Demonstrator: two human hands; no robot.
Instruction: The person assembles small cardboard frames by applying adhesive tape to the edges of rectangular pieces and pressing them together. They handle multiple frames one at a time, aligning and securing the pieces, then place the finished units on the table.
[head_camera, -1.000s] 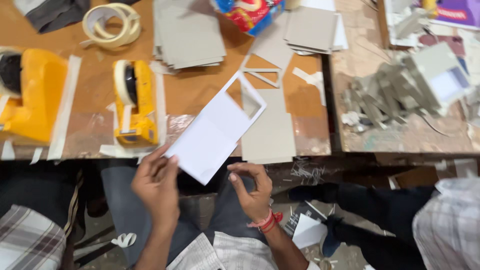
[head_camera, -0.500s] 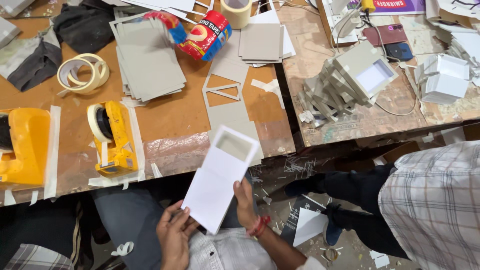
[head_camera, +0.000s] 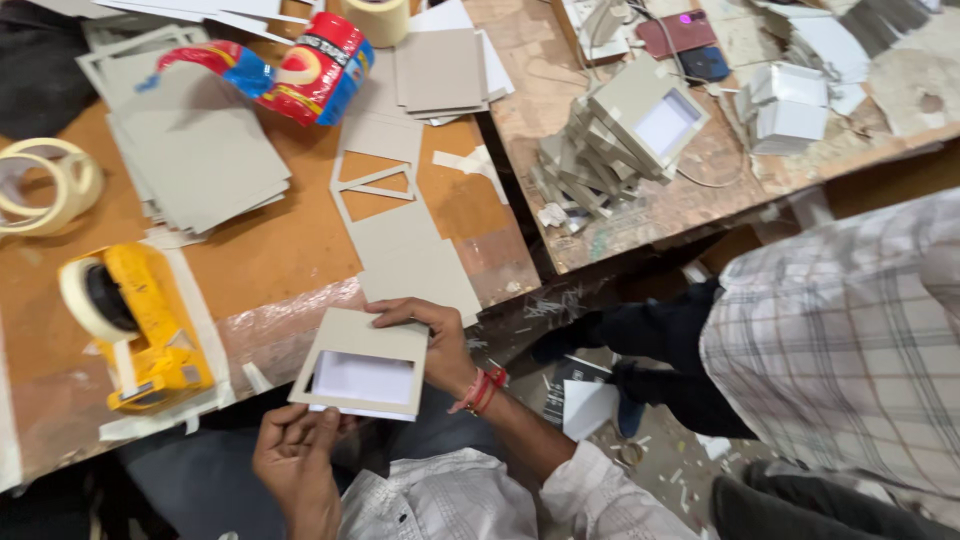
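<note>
I hold a grey cardboard frame with a rectangular window (head_camera: 345, 338) over a white sheet that shows through it, just off the front edge of the brown worktable (head_camera: 270, 265). My right hand (head_camera: 432, 345), with red thread bands at the wrist, grips the frame's right side and top edge. My left hand (head_camera: 295, 462) pinches its lower edge from below. A yellow tape dispenser (head_camera: 135, 325) stands on the table to the left of the frame.
Stacks of grey card (head_camera: 195, 165), cut card frames (head_camera: 385, 185), tape rolls (head_camera: 45, 185) and a red and blue packet (head_camera: 300, 70) lie on the table. A pile of finished boxes (head_camera: 620, 140) sits on the right table. A person in a checked shirt (head_camera: 850, 340) stands at right.
The piece has turned from standing tall to lying flat and wide, its grey windowed face now up. My right hand moved to its right edge; the view swung right.
</note>
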